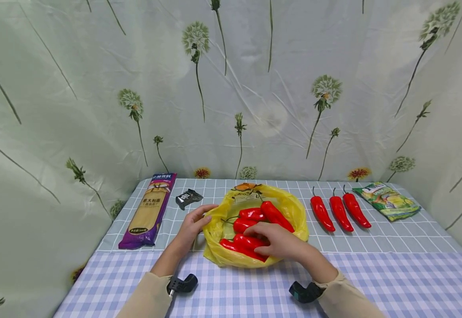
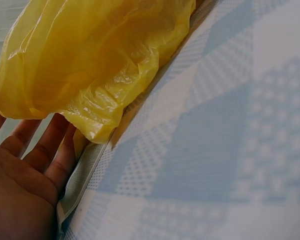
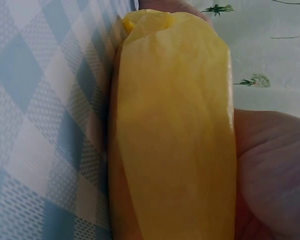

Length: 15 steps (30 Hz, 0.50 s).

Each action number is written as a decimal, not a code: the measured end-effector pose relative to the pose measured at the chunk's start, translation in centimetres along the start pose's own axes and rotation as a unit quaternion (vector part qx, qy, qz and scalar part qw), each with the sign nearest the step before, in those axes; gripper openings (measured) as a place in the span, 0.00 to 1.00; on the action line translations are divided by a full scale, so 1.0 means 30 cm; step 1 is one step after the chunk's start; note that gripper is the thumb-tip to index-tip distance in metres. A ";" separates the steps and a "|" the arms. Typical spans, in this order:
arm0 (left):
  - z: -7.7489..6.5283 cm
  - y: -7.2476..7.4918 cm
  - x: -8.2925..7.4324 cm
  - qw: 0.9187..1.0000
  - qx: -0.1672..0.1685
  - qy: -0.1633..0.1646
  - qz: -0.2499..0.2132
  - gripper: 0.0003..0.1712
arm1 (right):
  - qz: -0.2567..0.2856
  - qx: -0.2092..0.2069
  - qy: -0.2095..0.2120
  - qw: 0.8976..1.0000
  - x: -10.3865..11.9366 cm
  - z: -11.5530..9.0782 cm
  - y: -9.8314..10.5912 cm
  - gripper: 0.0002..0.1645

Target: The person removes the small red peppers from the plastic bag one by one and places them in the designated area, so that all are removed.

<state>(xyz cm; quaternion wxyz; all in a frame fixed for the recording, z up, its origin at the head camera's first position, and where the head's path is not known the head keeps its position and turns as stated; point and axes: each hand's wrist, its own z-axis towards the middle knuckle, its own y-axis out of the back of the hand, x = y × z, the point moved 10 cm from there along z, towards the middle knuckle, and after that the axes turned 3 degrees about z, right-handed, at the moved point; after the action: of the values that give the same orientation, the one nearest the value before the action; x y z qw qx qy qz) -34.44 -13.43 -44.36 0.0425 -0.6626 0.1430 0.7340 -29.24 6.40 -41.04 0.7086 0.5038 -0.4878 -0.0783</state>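
Note:
A yellow plastic bag (image 1: 294, 207) lies with its mouth spread wide at the middle of the table, several red chili peppers (image 1: 276, 216) inside it. At the bag's left rim, my left hand (image 1: 191, 227) holds the plastic between thumb and fingers; in the left wrist view its fingers (image 2: 40, 147) lie behind the yellow film. My right hand (image 1: 280, 240) reaches over the right front rim, with thumb and fingers around a red chili pepper (image 1: 248, 241) in the front of the bag. In the right wrist view the bag's wall (image 3: 175, 125) hides the fingertips.
Three red chili peppers (image 1: 340, 212) lie in a row right of the bag, beside a green packet (image 1: 388, 201). To the left are a purple pasta packet (image 1: 149, 212) and a small black packet (image 1: 188, 198). A patterned curtain (image 1: 231, 97) hangs behind the checked table.

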 end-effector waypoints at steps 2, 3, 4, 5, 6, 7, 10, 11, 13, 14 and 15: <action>0.000 0.000 0.000 1.000 0.000 0.000 0.000 0.25 | 0.006 0.002 -0.008 1.000 -0.005 -0.001 -0.002 0.24; 0.001 0.000 -0.001 1.000 0.000 -0.001 0.001 0.25 | 0.009 0.002 -0.011 1.000 -0.006 -0.001 -0.003 0.24; 0.001 0.000 -0.001 1.000 0.000 -0.001 0.000 0.25 | 0.012 0.003 -0.013 1.000 -0.007 -0.001 -0.003 0.24; 0.001 -0.001 -0.002 1.000 0.000 -0.002 0.000 0.25 | 0.013 0.003 -0.016 1.000 -0.009 -0.001 -0.004 0.25; 0.000 -0.001 -0.002 1.000 0.000 -0.003 0.000 0.25 | 0.014 0.003 -0.018 1.000 -0.010 -0.001 -0.004 0.25; 0.000 0.000 -0.002 1.000 0.000 -0.003 0.000 0.25 | 0.014 0.003 -0.020 1.000 -0.011 -0.001 -0.004 0.25; 0.000 0.000 0.000 1.000 -0.001 -0.003 0.000 0.25 | 0.009 0.004 -0.025 1.000 -0.013 -0.001 -0.005 0.25; 0.000 0.001 0.000 1.000 -0.002 -0.003 0.000 0.25 | 0.008 0.004 -0.026 1.000 -0.014 -0.002 -0.006 0.25; -0.001 0.002 0.001 1.000 -0.003 -0.002 0.001 0.25 | 0.005 0.004 -0.028 1.000 -0.015 -0.002 -0.006 0.25; -0.001 0.002 0.001 1.000 -0.003 -0.002 0.001 0.25 | 0.003 0.003 -0.028 1.000 -0.015 -0.002 -0.006 0.25; -0.001 0.002 0.001 1.000 -0.004 -0.001 0.001 0.25 | 0.000 0.003 -0.028 1.000 -0.015 -0.002 -0.006 0.25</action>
<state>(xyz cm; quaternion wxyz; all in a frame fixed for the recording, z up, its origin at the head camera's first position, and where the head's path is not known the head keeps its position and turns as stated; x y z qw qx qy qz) -34.43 -13.50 -44.39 0.0388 -0.6615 0.1408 0.7355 -29.36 6.62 -41.46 0.6931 0.5035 -0.5077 -0.0910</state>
